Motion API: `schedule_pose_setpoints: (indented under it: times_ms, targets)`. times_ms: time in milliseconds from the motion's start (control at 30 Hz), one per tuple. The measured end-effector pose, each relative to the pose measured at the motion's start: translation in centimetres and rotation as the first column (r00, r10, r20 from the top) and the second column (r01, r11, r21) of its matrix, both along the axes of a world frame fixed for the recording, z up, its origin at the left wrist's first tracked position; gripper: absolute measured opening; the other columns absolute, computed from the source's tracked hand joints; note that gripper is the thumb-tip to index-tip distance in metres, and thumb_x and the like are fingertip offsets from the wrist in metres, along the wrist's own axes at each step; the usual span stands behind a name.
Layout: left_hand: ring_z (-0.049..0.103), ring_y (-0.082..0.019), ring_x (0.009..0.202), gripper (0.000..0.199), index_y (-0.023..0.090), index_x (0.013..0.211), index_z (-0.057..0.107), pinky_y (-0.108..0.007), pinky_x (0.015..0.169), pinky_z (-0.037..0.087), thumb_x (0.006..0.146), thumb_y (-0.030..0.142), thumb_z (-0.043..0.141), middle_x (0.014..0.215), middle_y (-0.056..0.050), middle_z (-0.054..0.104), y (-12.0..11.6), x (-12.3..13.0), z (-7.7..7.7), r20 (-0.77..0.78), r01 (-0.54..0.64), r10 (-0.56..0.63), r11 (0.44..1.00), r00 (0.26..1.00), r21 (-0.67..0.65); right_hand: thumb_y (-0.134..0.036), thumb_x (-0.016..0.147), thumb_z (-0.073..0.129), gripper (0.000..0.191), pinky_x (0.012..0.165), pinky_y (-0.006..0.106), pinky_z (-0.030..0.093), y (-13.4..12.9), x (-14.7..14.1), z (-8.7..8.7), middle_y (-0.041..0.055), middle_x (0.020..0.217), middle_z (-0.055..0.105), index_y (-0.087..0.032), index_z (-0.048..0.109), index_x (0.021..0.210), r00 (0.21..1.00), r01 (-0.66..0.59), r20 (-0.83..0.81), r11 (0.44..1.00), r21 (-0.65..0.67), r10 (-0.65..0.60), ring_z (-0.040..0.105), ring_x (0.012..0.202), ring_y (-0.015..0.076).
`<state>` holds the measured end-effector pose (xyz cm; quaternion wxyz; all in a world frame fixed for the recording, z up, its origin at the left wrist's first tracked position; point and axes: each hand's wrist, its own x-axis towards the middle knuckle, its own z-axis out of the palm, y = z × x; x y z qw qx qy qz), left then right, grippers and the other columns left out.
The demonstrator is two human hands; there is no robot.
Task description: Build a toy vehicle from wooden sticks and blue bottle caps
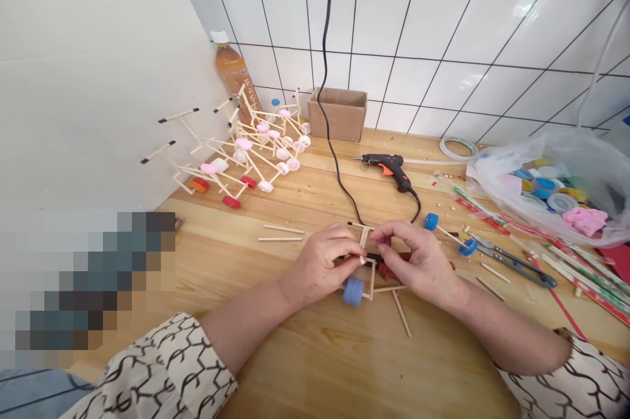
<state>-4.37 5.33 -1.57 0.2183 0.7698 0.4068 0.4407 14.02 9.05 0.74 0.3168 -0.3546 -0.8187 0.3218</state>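
A small model bike frame of wooden sticks [372,281] stands on the table before me, with a blue bottle-cap wheel [353,291] at its near side. My left hand [327,261] is closed, its thumb and fingertips pinching a stick of the frame near the top. Just right of the frame is my right hand [418,260], curled, thumb and index fingertips slightly apart; I see nothing between them. Behind its fingers lies something dark red and black [388,266], mostly hidden. A stick axle with two blue cap wheels [449,234] lies beyond the right hand.
A black glue gun [388,168] lies behind the hands, its cord near them. Thread snips [516,261] and loose sticks [583,268] are at right, below a bag of caps [551,186]. Several finished stick models [246,143], a bottle [233,71] and a cardboard box [339,115] stand behind.
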Motion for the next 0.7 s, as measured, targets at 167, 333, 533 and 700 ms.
schedule_pose_setpoints:
  times_ms: [167, 333, 533, 700]
  targets:
    - [0.06, -0.014, 0.07, 0.008, 0.013, 0.076, 0.067, -0.025, 0.065, 0.049, 0.079, 0.013, 0.06, 0.072, -0.006, 0.065, 0.07, -0.01, -0.1, -0.004, 0.003, -0.003, 1.0, 1.0, 0.024, -0.014, 0.08, 0.052, 0.012, 0.053, 0.026, 0.053, -0.15, -0.02, -0.05, 0.0019, 0.075, 0.061, -0.019, 0.059, 0.087, 1.0, -0.022, -0.02, 0.999, -0.036, 0.021, 0.06, 0.059, 0.0126]
    - [0.06, -0.014, 0.071, 0.008, 0.012, 0.076, 0.067, -0.025, 0.066, 0.049, 0.079, 0.013, 0.06, 0.072, -0.007, 0.065, 0.18, 0.04, -0.18, -0.005, 0.004, -0.003, 1.0, 1.0, 0.031, -0.016, 0.081, 0.051, 0.011, 0.058, 0.027, 0.054, -0.22, -0.01, -0.17, 0.0021, 0.076, 0.06, -0.018, 0.06, 0.088, 1.0, -0.01, -0.005, 0.999, -0.052, 0.009, 0.06, 0.061, 0.0131]
    - [0.059, -0.013, 0.069, 0.008, 0.013, 0.076, 0.067, -0.024, 0.065, 0.048, 0.079, 0.014, 0.06, 0.072, -0.005, 0.065, 0.07, 0.01, -0.17, -0.01, -0.003, 0.004, 0.999, 1.0, 0.038, -0.016, 0.081, 0.05, 0.012, 0.058, 0.027, 0.053, -0.19, 0.0, -0.07, 0.0023, 0.077, 0.061, -0.018, 0.059, 0.088, 1.0, -0.018, 0.02, 0.998, -0.052, 0.019, 0.061, 0.068, 0.0149]
    - [0.058, -0.014, 0.07, 0.007, 0.013, 0.076, 0.067, -0.025, 0.066, 0.047, 0.079, 0.013, 0.06, 0.072, -0.006, 0.066, 0.04, -0.06, -0.2, -0.011, 0.003, -0.002, 0.999, 1.0, 0.04, -0.015, 0.081, 0.05, 0.012, 0.057, 0.026, 0.053, -0.19, 0.01, 0.04, 0.0014, 0.075, 0.06, -0.019, 0.059, 0.088, 0.999, -0.026, 0.026, 0.999, -0.045, 0.027, 0.06, 0.066, 0.0142]
